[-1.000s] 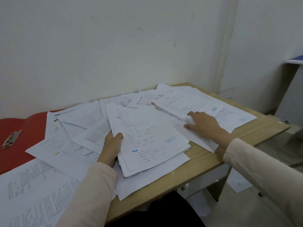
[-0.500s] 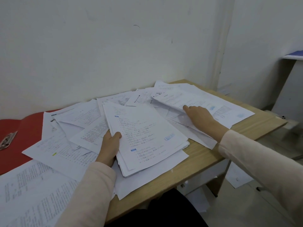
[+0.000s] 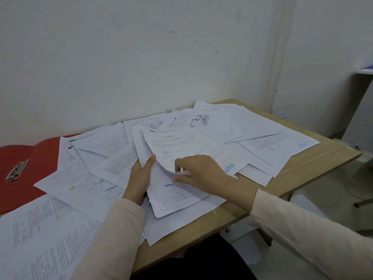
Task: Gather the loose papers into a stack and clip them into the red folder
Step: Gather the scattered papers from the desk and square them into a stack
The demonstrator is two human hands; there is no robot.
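We've pulled fresh sheet (image 3: 181, 144) onto stack (image 3: 175, 199); right hand (image 3: 198, 172) pinches it, left hand (image 3: 141, 178) grips stack edge. Many papers (image 3: 262, 138) still loose.

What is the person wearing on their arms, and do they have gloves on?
Both arms wear long, plain sleeves in a pale cream colour, with no pattern or writing. The left sleeve and right sleeve each end at the wrist. The left hand and right hand are bare: no gloves, and no rings or watch show.
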